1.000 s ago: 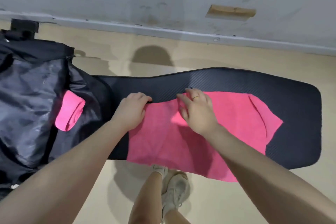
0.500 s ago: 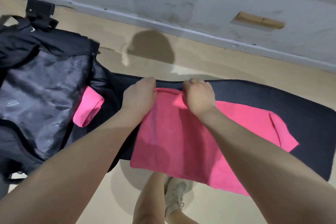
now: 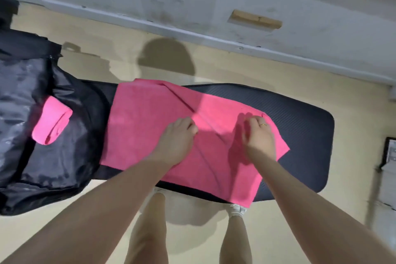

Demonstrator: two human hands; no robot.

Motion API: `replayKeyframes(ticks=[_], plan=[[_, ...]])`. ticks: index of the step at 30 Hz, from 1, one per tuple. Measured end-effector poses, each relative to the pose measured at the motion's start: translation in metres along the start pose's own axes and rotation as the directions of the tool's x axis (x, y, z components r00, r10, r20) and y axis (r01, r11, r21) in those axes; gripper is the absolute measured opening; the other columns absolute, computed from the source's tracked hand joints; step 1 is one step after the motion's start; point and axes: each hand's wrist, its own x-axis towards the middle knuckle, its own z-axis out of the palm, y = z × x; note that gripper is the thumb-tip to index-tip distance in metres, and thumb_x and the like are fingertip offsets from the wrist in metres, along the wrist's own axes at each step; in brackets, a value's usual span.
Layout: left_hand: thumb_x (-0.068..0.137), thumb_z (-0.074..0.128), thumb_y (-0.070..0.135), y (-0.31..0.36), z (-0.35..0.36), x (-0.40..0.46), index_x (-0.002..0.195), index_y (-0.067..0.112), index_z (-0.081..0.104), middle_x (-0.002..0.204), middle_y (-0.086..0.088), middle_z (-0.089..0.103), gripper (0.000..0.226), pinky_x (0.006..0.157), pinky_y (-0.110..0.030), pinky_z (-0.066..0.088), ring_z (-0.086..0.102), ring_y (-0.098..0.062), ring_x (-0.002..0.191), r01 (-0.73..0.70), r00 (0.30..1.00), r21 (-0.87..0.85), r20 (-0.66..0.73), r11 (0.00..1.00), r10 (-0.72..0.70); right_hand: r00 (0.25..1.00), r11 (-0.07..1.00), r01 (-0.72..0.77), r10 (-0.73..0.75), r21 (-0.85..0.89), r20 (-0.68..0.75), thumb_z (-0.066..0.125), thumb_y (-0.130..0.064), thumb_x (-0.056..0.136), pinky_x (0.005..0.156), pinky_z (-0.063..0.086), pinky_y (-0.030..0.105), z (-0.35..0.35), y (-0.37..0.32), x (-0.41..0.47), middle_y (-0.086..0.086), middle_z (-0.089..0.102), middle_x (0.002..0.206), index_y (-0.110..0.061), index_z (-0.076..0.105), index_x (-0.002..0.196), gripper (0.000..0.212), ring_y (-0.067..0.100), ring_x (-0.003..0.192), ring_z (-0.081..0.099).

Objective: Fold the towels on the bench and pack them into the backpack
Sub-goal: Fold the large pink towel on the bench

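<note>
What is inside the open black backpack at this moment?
One rolled pink towel lies on the grey lining of the backpack. No other item shows there; the bag's dark folds and its part beyond the frame edge stay hidden.

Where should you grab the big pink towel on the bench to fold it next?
Probably by its two right-hand corners, coming from the right end. The pink towel lies flat along the bench, its far-right corner by the right hand and its near-right corner hanging over the bench's front edge. Both are free to pinch and carry leftward.
</note>
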Motion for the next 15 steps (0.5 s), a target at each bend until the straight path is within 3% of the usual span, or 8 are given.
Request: replayKeyframes(ticks=[4, 6, 8, 11, 13, 15], plan=[[0.08, 0.051, 0.016, 0.078, 0.033, 0.002, 0.067, 0.005, 0.056, 0.07, -0.011, 0.054, 0.017, 0.039, -0.032, 0.041, 0.054, -0.029, 0.054, -0.184, 0.98, -0.064, 0.06, 0.981, 0.188, 0.992, 0.99, -0.126, 0.125, 0.068, 0.015, 0.044, -0.018, 0.093, 0.095, 0.037, 0.045, -0.021, 0.072, -0.017, 0.015, 0.045, 0.132, -0.01, 0.048, 0.129, 0.037, 0.037, 0.115, 0.044], [0.076, 0.064, 0.013, 0.11, 0.047, 0.002, 0.068, 0.006, 0.057, 0.069, -0.01, 0.053, 0.012, 0.039, -0.028, 0.037, 0.053, -0.027, 0.052, -0.261, 0.958, -0.087, 0.097, 0.961, 0.269, 0.988, 0.985, -0.152, 0.149, 0.085, 0.037, 0.046, -0.023, 0.093, 0.099, 0.035, 0.046, -0.029, 0.098, -0.019, 0.015, 0.041, 0.138, -0.01, 0.042, 0.135, 0.044, 0.037, 0.121, 0.042], [0.072, 0.064, 0.014, 0.141, 0.062, 0.004, 0.066, 0.01, 0.058, 0.064, -0.005, 0.053, 0.009, 0.037, -0.024, 0.035, 0.052, -0.022, 0.048, -0.297, 0.944, -0.066, 0.129, 0.953, 0.303, 0.984, 0.987, -0.158, 0.153, 0.04, 0.095, 0.048, -0.031, 0.093, 0.101, 0.033, 0.047, -0.031, 0.122, -0.018, 0.014, 0.038, 0.142, -0.011, 0.034, 0.14, 0.053, 0.036, 0.126, 0.039], [0.077, 0.042, 0.022, 0.179, 0.091, 0.014, 0.073, 0.015, 0.067, 0.063, 0.002, 0.058, 0.026, 0.036, -0.022, 0.041, 0.057, -0.016, 0.047, -0.222, 0.967, -0.102, 0.101, 0.97, 0.232, 0.976, 0.993, -0.118, 0.11, 0.032, 0.186, 0.05, -0.034, 0.092, 0.101, 0.034, 0.047, -0.024, 0.149, -0.014, 0.015, 0.036, 0.14, -0.009, 0.032, 0.14, 0.057, 0.036, 0.125, 0.04], [0.087, 0.04, 0.025, 0.201, 0.105, 0.022, 0.098, 0.012, 0.067, 0.086, -0.002, 0.065, 0.032, 0.057, -0.026, 0.05, 0.065, -0.018, 0.072, -0.086, 0.994, -0.168, 0.057, 0.982, 0.097, 0.981, 0.99, -0.091, 0.071, 0.109, 0.178, 0.053, -0.029, 0.091, 0.099, 0.037, 0.046, -0.018, 0.158, -0.009, 0.015, 0.04, 0.134, -0.007, 0.037, 0.136, 0.052, 0.034, 0.119, 0.044], [0.095, 0.044, 0.029, 0.215, 0.117, 0.026, 0.124, 0.01, 0.052, 0.115, -0.004, 0.058, 0.035, 0.083, -0.031, 0.045, 0.057, -0.02, 0.103, 0.164, 0.983, -0.256, 0.12, 0.953, -0.137, 0.987, 0.984, -0.086, 0.063, 0.157, 0.148, 0.054, -0.024, 0.09, 0.095, 0.04, 0.043, -0.011, 0.158, -0.002, 0.015, 0.048, 0.124, -0.007, 0.046, 0.124, 0.039, 0.032, 0.111, 0.05]])
